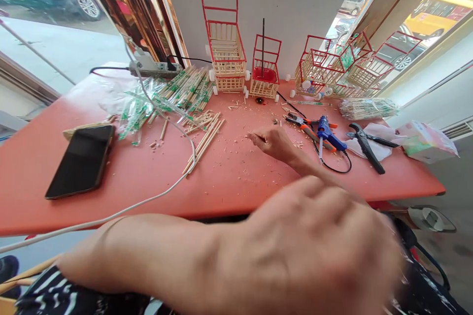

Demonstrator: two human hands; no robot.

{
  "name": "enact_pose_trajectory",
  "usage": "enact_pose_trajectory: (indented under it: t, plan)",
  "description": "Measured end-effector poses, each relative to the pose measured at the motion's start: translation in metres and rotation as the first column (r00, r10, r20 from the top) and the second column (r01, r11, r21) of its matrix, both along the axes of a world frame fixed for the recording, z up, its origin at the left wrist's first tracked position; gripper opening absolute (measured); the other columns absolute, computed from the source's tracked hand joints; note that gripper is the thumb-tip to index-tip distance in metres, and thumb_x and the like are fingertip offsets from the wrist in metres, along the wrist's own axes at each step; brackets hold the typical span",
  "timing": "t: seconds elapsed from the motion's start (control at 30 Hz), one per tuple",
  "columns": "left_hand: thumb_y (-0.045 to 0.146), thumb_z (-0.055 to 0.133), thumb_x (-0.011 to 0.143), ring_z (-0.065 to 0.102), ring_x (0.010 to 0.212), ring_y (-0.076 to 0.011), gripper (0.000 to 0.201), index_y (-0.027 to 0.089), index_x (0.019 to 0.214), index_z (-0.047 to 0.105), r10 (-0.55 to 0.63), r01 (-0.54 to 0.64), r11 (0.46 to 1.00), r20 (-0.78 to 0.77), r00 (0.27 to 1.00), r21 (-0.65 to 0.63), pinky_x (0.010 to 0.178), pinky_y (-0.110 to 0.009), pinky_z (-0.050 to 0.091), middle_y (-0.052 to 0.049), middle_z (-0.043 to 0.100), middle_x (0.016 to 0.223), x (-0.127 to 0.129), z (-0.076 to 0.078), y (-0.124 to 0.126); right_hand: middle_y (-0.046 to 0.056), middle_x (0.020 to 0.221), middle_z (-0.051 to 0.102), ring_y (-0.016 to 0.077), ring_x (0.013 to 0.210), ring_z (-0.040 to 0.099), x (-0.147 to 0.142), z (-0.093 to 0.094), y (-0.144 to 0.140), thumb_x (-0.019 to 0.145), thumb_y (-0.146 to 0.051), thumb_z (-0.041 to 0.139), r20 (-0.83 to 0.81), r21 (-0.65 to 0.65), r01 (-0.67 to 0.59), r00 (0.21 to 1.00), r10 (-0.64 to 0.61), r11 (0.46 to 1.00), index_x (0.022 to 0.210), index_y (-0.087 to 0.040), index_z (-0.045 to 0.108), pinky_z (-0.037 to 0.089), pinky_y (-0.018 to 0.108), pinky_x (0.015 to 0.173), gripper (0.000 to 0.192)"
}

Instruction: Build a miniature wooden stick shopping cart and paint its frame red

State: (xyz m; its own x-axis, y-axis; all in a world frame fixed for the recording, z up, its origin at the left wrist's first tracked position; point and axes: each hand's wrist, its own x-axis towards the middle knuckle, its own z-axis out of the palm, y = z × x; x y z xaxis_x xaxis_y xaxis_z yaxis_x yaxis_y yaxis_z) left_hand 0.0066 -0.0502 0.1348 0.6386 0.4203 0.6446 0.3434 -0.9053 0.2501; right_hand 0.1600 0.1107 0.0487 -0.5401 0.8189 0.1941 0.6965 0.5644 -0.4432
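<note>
My left hand (314,251) is large and blurred in the foreground, its forearm coming in from the lower left. Its back faces the camera, and the bent fingers are hidden on the far side. Beyond it, my right hand (271,141) is closed low over the red table (236,192), thumb and fingers drawn together; anything between them is too small to make out. Crumbs of wood lie around it. To its left is a small bundle of thin wooden sticks (205,145). Pliers (308,128) with orange handles and a blue glue gun (328,134) lie to its right.
Small stick-built carts with red handles (227,54) stand along the back wall. Wrapped sticks (181,89) lie at the back left. A phone (81,161) rests at left, and a white cable (148,200) crosses the table. Black-handled cutters (365,147) and a tissue pack (428,141) are at right.
</note>
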Motion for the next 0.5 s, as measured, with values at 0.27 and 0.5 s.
enact_pose_trajectory:
  t: [0.27, 0.5]
  plan:
    - [0.030, 0.064, 0.104, 0.077, 0.116, -0.0463, 0.024, 0.015, 0.118, 0.076, 0.592, -0.771, 0.636, -0.630, 0.502, -0.017, 0.077, -0.047, 0.062, -0.025, 0.076, 0.125, -0.108, -0.093, 0.130, 0.001, 0.069, 0.057, 0.0136, 0.066, 0.042, 0.003, 0.002, 0.003, 0.113, -0.037, 0.050, 0.001, 0.045, 0.002, 1.000, -0.002, 0.999, 0.071, -0.020, 0.056, 0.022, 0.034, 0.069, 0.046]
    - [0.021, 0.052, 0.100, 0.078, 0.111, -0.0453, 0.030, 0.015, 0.118, 0.075, 0.555, -0.791, 0.611, -0.724, 0.410, 0.021, 0.072, -0.046, 0.057, -0.024, 0.079, 0.117, -0.147, -0.111, 0.143, 0.002, 0.065, 0.059, 0.0132, 0.062, 0.044, 0.004, -0.006, 0.007, 0.113, -0.041, 0.051, 0.039, 0.030, 0.027, 0.999, -0.028, 0.999, 0.068, -0.020, 0.057, 0.021, 0.034, 0.068, 0.050]
